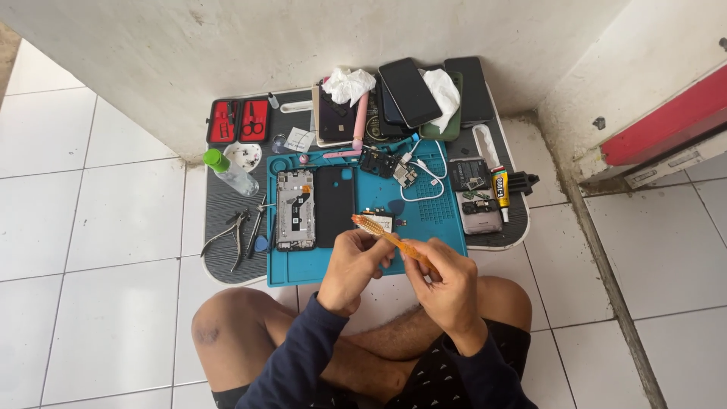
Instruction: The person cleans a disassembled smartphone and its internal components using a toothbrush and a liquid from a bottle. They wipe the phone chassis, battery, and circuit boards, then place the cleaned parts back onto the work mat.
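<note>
Left of the frame's centre, the person's left hand (354, 261) curls closed around something small that its own fingers hide; what it pinches cannot be told. Just right of it, the right hand (448, 282) grips the handle of a translucent orange plastic toothbrush (390, 237), whose bristled head points toward the upper left and lies just above the left hand's fingertips.

The brush looks light and stiff along its slim handle, with soft pale bristles at the head; the smooth plastic is probably a little slippery, so a grip low on the handle, as the right hand has it, seems the surest hold. The hidden part in the left hand is likely small and fragile and best held by its edges.

Both hands hover over the near edge of a teal silicone work mat (303, 266), which lies on a low dark ribbed tray-table (219, 204) in the middle of the frame. On the mat's left part lie an opened grey phone frame (295, 210) and a flat black phone back cover (334, 205) side by side. At the upper centre, several dark phones (409, 91) are stacked against the white wall.
</note>
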